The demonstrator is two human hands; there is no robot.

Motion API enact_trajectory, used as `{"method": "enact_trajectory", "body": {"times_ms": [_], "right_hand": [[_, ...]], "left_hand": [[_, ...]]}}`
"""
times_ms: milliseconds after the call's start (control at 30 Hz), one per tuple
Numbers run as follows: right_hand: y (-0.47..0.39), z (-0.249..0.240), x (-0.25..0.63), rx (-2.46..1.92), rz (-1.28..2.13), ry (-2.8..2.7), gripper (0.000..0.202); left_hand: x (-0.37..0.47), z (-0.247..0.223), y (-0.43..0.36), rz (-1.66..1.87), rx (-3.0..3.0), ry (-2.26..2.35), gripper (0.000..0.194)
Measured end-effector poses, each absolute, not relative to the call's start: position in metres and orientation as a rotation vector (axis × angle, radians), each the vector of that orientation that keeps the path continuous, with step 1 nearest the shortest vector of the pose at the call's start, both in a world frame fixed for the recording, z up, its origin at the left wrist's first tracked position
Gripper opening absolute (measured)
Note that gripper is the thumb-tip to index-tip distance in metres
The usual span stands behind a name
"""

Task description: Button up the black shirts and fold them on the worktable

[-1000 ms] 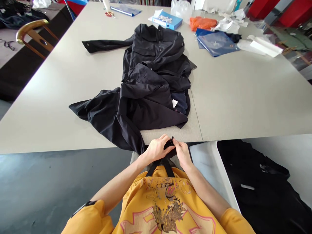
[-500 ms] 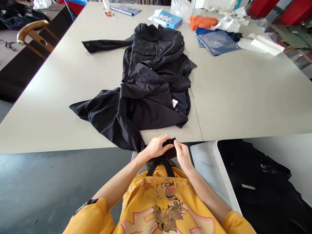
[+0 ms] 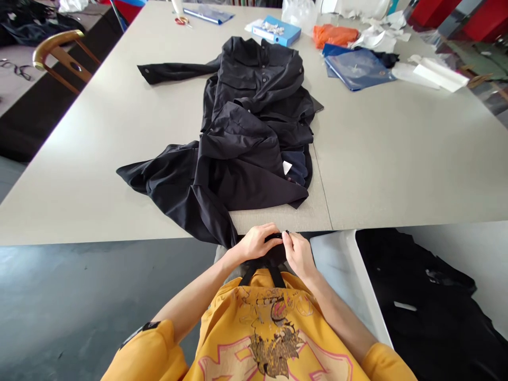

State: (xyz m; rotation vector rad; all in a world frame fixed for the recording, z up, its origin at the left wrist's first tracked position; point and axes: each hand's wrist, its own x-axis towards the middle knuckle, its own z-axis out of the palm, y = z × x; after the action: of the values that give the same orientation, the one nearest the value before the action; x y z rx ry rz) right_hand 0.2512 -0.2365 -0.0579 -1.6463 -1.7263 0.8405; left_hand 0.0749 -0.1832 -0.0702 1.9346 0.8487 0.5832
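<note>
Black garments [image 3: 254, 132] lie spread on the pale table, and one black part hangs over its front edge towards my lap. Just beyond that edge, my left hand [image 3: 260, 242] pinches a piece of black fabric [image 3: 275, 255] between thumb and fingers. My right hand [image 3: 297, 252] grips the same fabric beside it, the two hands nearly touching. A white label [image 3: 287, 167] shows on a dark blue part inside the garments. Small details of the fabric between my fingertips are hidden.
A white bin [image 3: 353, 264] with black clothing [image 3: 428, 301] stands to the right below the table [image 3: 397, 174]. Blue plastic folders [image 3: 359, 69], an orange bag [image 3: 335, 35], a blue box [image 3: 278, 33] and scissors [image 3: 182, 21] lie at the back. A wooden chair [image 3: 59, 58] stands at the left.
My right hand has moved slightly closer to my left, and its thumb now covers more of the black fabric. The whole view has shifted a little.
</note>
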Motion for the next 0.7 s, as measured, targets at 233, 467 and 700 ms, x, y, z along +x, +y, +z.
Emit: {"method": "enact_trajectory", "body": {"times_ms": [233,467,700], "right_hand": [[-0.23,-0.049,0.271,-1.36,0.726,-1.818,0.028],[-0.225,-0.04,0.271,-1.23,1.327,-1.788,0.037],[-0.229,-0.054,0.258,-1.349,1.169,-1.658,0.042]], "left_hand": [[0.073,-0.055,-0.192,0.666,2.027,0.899,0.029],[0.073,-0.042,-0.195,0.708,2.097,0.848,0.033],[0.072,-0.043,-0.189,0.604,1.99,0.902,0.033]]}}
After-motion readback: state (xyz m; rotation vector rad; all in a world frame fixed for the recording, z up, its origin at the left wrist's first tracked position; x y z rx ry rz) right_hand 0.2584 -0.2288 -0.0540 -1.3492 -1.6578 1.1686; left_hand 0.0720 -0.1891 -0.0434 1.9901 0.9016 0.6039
